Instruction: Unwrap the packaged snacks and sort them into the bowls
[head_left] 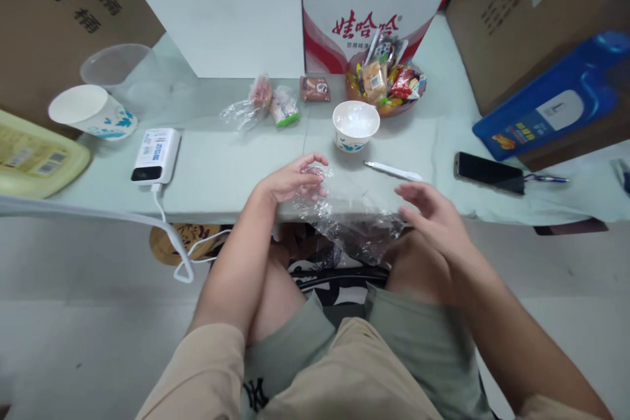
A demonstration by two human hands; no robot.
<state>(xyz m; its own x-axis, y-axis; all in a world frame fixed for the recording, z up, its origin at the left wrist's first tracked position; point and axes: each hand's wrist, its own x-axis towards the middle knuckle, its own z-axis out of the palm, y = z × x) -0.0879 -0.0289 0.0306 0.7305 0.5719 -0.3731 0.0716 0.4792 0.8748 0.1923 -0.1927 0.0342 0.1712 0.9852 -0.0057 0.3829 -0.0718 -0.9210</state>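
Here, the left hand [298, 178] has its fingers half curled at the upper end of a crumpled clear plastic film [361, 233], though I cannot tell whether they are clamped on it, and the film drapes over the near edge of the tabletop [236, 174] towards the lap. The right hand [428, 210] hovers with thumb and fingers apart, just beside one end of a white pen [392, 171]. Beyond the pen, a paper cup [355, 141] stands upright in front of a bowl [398, 107] heaped with wrapped snacks [374, 81].
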